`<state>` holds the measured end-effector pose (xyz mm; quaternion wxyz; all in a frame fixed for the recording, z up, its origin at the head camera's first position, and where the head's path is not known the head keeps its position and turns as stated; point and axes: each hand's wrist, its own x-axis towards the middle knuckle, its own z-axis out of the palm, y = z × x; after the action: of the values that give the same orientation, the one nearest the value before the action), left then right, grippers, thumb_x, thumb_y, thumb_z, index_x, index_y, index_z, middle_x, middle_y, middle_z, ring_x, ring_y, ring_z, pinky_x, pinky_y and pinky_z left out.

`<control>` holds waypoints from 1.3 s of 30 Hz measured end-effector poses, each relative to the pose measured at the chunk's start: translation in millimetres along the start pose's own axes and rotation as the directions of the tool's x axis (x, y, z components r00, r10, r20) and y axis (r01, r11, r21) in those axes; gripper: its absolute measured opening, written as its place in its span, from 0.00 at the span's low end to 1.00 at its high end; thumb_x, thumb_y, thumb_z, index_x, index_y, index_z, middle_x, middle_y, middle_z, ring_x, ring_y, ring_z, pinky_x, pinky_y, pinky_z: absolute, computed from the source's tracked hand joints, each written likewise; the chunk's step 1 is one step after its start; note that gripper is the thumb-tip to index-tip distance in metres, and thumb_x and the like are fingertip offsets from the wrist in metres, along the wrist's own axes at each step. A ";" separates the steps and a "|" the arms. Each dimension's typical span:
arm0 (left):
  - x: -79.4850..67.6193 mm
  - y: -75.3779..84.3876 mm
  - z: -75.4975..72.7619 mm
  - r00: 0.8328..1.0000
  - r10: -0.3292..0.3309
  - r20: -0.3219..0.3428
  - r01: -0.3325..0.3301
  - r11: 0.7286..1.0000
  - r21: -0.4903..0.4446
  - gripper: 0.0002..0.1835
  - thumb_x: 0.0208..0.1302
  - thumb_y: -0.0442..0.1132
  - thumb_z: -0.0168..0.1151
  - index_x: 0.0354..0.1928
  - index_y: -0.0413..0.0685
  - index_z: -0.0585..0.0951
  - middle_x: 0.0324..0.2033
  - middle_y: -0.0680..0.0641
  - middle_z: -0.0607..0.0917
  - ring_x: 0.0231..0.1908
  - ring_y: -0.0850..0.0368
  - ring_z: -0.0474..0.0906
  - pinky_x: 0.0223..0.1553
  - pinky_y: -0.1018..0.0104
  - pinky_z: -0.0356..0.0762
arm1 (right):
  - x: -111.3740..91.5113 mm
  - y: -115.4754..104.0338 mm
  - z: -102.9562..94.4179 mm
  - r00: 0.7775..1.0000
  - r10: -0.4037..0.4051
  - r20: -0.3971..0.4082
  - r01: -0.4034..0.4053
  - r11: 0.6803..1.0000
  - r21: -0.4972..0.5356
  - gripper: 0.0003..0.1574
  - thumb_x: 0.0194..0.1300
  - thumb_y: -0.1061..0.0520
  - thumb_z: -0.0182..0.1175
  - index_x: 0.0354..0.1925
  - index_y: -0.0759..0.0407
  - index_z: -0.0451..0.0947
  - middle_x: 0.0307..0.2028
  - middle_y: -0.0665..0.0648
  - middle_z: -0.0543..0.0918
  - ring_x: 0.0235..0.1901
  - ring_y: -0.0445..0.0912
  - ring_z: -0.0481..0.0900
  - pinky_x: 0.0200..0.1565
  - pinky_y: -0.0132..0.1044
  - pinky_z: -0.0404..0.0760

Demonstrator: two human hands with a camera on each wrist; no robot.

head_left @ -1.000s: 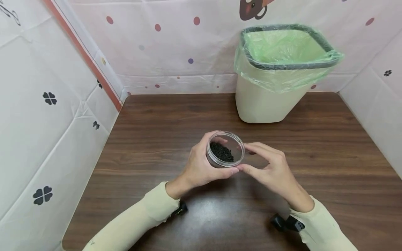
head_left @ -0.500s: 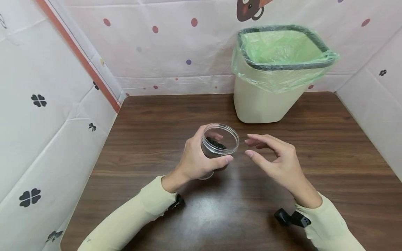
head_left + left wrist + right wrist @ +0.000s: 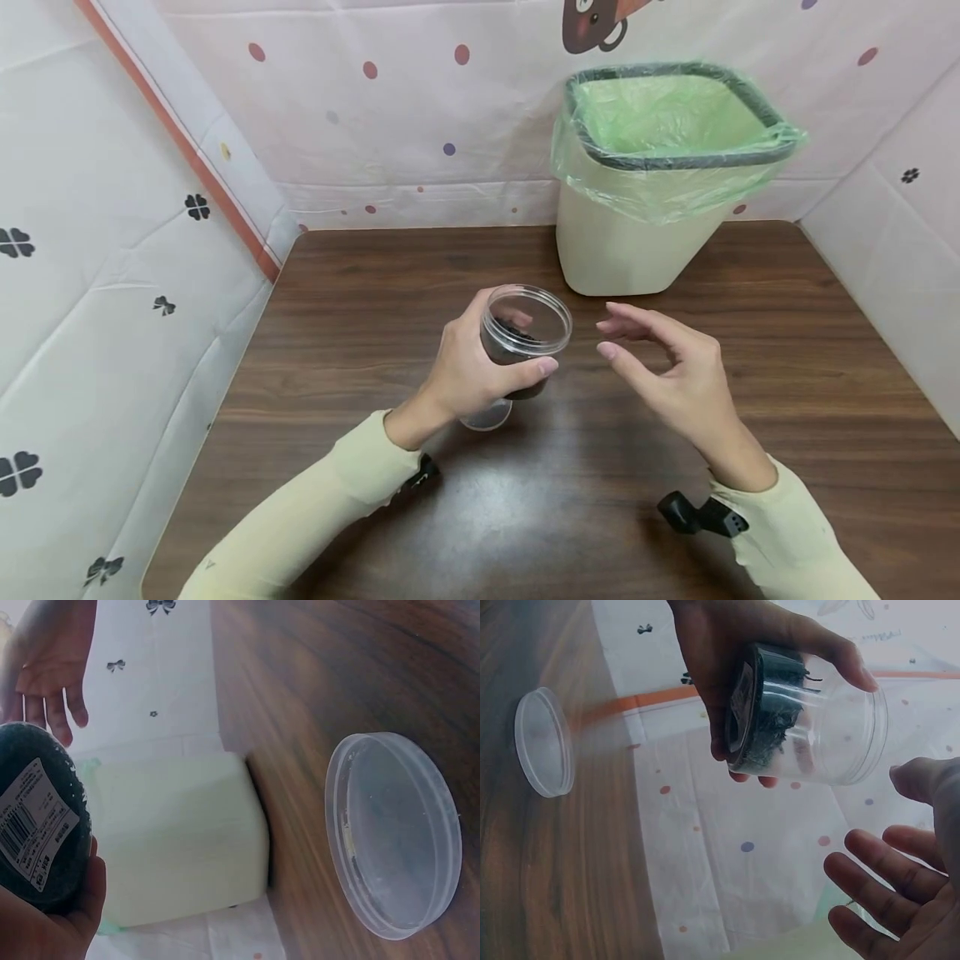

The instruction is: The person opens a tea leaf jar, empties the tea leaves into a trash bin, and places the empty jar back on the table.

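My left hand grips a clear plastic jar around its side, tilted, with its uncovered mouth facing up and to the right. Dark, thin, dry leaves that look like loose tea fill its lower part. A printed barcode label is stuck on the jar's base. My right hand is held apart to the right of the jar, thumb and fingers spread and holding nothing. Below the left hand, the clear round lid lies on the table, partly hidden by that hand in the head view.
A cream trash bin with a green plastic liner stands at the back right of the brown wooden table. Patterned white cloth hangs behind and at both sides. Each wrist carries a black camera.
My right hand has come off the jar's rim and moved away to the right. The jar has shifted slightly up and left in the left hand, and the lid beneath has come into view.
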<state>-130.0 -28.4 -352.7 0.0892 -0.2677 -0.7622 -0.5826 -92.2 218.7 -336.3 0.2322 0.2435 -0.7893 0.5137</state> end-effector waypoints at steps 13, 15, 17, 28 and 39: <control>10.5 5.4 0.0 1.000 -0.015 0.013 0.015 1.000 -0.018 0.39 0.47 0.51 0.80 0.62 0.58 0.74 0.41 0.56 0.85 0.46 0.60 0.83 0.49 0.62 0.78 | 7.1 -5.7 -13.0 0.997 0.022 -0.072 -0.022 1.000 0.002 0.31 0.55 0.77 0.67 0.57 0.63 0.82 0.39 0.62 0.88 0.38 0.44 0.86 0.47 0.33 0.80; 12.5 6.4 0.8 1.000 -0.013 0.019 0.014 1.000 -0.017 0.39 0.47 0.51 0.80 0.62 0.58 0.74 0.41 0.56 0.85 0.46 0.58 0.83 0.49 0.62 0.79 | 8.3 -6.6 -14.3 0.997 0.027 -0.077 -0.028 1.000 -0.005 0.31 0.55 0.77 0.67 0.58 0.63 0.82 0.39 0.62 0.88 0.38 0.44 0.86 0.47 0.33 0.80; 14.6 7.5 1.4 1.000 -0.011 0.023 0.011 1.000 -0.013 0.39 0.47 0.51 0.80 0.62 0.58 0.74 0.41 0.56 0.85 0.46 0.57 0.83 0.48 0.62 0.79 | 9.3 -7.1 -15.0 0.996 0.034 -0.079 -0.035 0.999 -0.013 0.31 0.56 0.77 0.67 0.58 0.63 0.82 0.40 0.62 0.88 0.38 0.43 0.86 0.47 0.32 0.80; 24.6 13.2 -1.4 0.999 -0.026 0.038 0.025 1.000 0.003 0.38 0.48 0.51 0.79 0.62 0.59 0.73 0.40 0.55 0.86 0.42 0.65 0.83 0.46 0.61 0.79 | 14.6 -8.7 -19.2 0.991 0.032 -0.129 -0.035 0.999 -0.018 0.28 0.57 0.78 0.64 0.56 0.68 0.81 0.38 0.63 0.88 0.36 0.41 0.85 0.42 0.28 0.79; 31.1 17.9 -2.8 1.000 -0.025 0.011 0.025 0.999 -0.023 0.37 0.48 0.50 0.79 0.61 0.59 0.73 0.41 0.53 0.86 0.43 0.65 0.83 0.48 0.62 0.79 | 19.2 -8.0 -29.9 0.985 0.051 -0.164 -0.062 0.996 -0.063 0.26 0.61 0.74 0.64 0.58 0.64 0.81 0.40 0.62 0.88 0.37 0.41 0.85 0.38 0.26 0.79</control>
<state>-147.5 -18.4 -322.9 0.0746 -0.2625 -0.7592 -0.5909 -98.6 240.8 -308.0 0.2893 0.1704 -0.7913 0.5110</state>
